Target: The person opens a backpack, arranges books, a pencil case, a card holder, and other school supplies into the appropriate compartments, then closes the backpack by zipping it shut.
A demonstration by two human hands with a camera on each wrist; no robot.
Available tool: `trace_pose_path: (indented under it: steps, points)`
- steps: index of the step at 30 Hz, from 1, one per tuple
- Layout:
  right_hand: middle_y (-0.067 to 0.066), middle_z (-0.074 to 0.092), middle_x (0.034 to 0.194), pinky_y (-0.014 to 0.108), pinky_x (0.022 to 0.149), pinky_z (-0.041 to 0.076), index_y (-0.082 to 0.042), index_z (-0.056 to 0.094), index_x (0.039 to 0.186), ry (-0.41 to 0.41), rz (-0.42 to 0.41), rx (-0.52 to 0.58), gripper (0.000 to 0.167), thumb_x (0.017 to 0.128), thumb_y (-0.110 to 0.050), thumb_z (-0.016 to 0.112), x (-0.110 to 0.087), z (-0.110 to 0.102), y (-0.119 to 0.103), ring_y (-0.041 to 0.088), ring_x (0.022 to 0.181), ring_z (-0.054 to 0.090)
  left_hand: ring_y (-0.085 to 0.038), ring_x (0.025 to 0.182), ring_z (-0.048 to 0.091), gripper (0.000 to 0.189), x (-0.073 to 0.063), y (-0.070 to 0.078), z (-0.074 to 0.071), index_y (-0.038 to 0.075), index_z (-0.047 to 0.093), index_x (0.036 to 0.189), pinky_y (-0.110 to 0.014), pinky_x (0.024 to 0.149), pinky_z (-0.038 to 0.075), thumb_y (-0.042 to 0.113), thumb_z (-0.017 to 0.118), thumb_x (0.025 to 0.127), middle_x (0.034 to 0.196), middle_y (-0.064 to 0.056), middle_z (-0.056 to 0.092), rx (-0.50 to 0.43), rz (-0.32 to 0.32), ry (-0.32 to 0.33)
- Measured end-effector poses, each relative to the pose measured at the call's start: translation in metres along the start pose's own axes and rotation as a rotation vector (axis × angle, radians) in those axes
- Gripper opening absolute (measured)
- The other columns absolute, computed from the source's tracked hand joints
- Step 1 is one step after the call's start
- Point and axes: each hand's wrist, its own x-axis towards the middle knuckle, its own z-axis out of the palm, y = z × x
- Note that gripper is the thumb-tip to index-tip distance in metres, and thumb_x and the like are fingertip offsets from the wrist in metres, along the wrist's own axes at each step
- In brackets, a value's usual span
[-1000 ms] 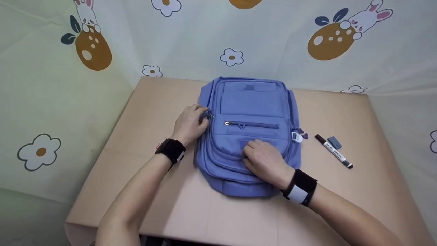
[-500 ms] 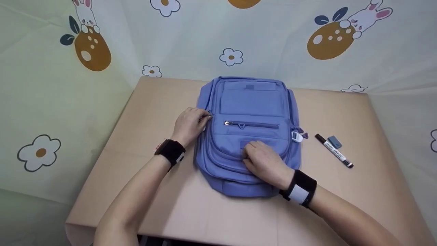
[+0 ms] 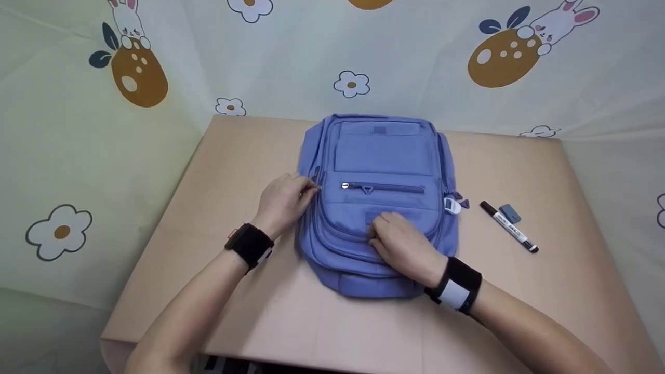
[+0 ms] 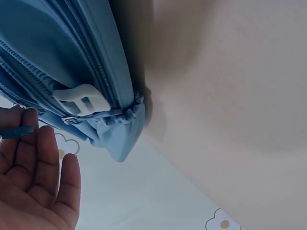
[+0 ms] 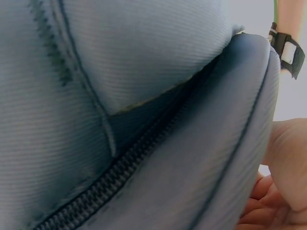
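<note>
A blue backpack [image 3: 384, 156] lies front side up on the table. At its left edge my left hand [image 3: 284, 200] pinches a zipper pull, and the blue tab of that zipper pull [image 4: 18, 132] shows between the fingers in the left wrist view. My right hand [image 3: 402, 241] grips the fabric of the lower front pocket with curled fingers; its fingertips are hidden in the head view. Close up in the right wrist view, a dark zipper track [image 5: 115, 175] runs across the fabric, with a gap beside it.
To the right of the bag lie a marker [image 3: 509, 227] and a small blue-grey block [image 3: 510, 213]. A white buckle-like tag [image 3: 452, 206] hangs at the backpack's right side. A patterned cloth backdrop [image 3: 291, 57] encloses the table [image 3: 249, 161] behind and at the sides.
Along the backpack's left edge, my left hand has slid toward the person with the zipper pull. My right hand keeps its hold on the front pocket.
</note>
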Motion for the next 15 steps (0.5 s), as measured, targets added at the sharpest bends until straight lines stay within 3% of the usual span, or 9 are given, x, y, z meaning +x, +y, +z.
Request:
trace_pose_path:
  steps: [5, 15]
  points:
    - [0.002, 0.060, 0.088, 0.040, 0.079, 0.051, -0.008, 0.066, 0.095, 0.006, 0.000, 0.004, 0.008, 0.091, -0.007, 0.074, -0.001, -0.002, 0.000, 0.023, 0.083, 0.059, -0.025, 0.083, 0.066, 0.011, -0.011, 0.006, -0.004, 0.009, 0.075, 0.099, -0.042, 0.075, 0.052, 0.020, 0.072, 0.096, 0.094, -0.005, 0.074, -0.021, -0.004, -0.021]
    - [0.001, 0.061, 0.091, 0.039, 0.077, 0.050, -0.008, 0.069, 0.096, 0.024, -0.014, -0.041, 0.016, 0.085, -0.010, 0.080, -0.018, -0.015, 0.008, 0.022, 0.084, 0.058, -0.022, 0.082, 0.065, 0.010, -0.016, 0.006, -0.001, 0.011, 0.074, 0.097, -0.041, 0.072, 0.052, 0.021, 0.072, 0.097, 0.092, -0.002, 0.072, -0.046, -0.022, 0.015]
